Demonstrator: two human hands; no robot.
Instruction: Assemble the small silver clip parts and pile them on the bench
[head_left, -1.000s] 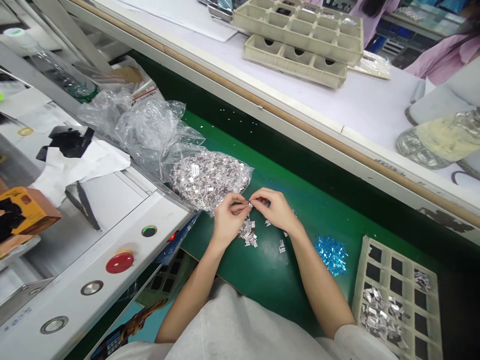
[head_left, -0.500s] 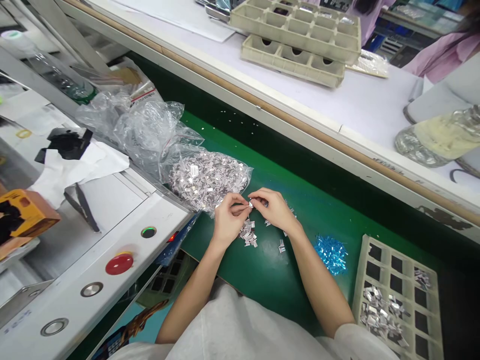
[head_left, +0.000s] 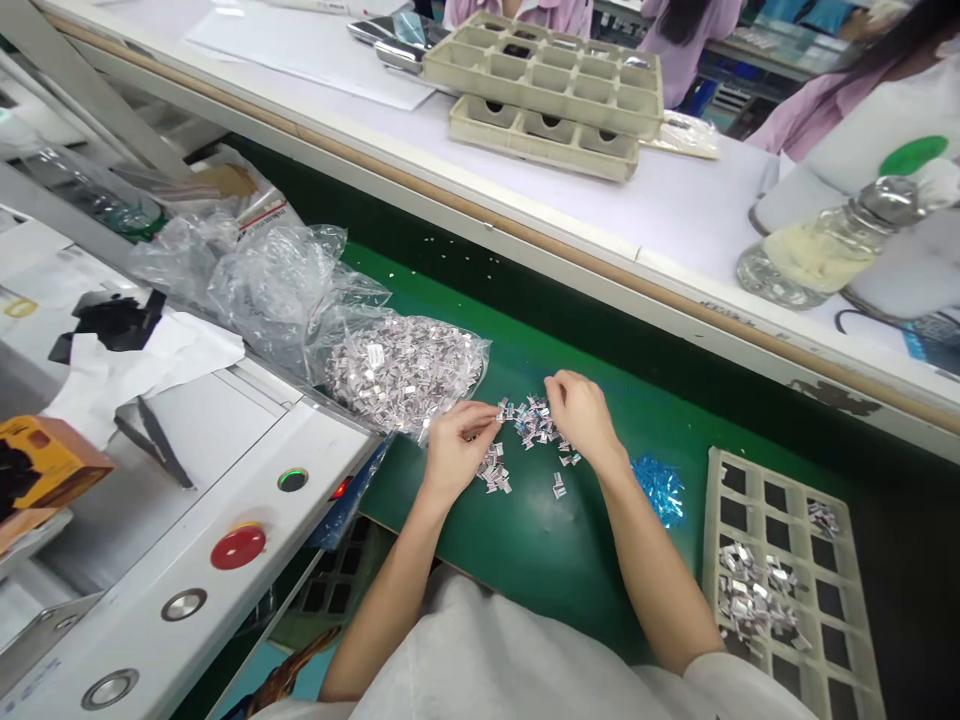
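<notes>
"While the left hand [head_left: 456,447] pinches a small metal piece [head_left: 502,409] between thumb and finger, what crowds that grip?"

"A clear plastic bag [head_left: 409,370], crinkled and bulging with silvery bits, lies just left of it. Beyond both hands, the straight edge of a raised white shelf [head_left: 697,200] walls off the far side."

"And the right hand [head_left: 589,418]?"

"Its fingers curl inward, right of the pinch, beside a scattered pile of flat, shiny pieces [head_left: 535,424]. I cannot tell whether they hold anything."

"What's past that hand?"

"Near its wrist, a heap of glossy blue slivers [head_left: 660,490]; farther right, a rigid, cream-coloured compartment tray [head_left: 712,520] with dark-bottomed cells, several holding metal bits."

"Left of the left forearm?"

"A smooth, pale machine panel [head_left: 330,440], slanting toward the body, with a domed red button [head_left: 238,547] on it."
</notes>
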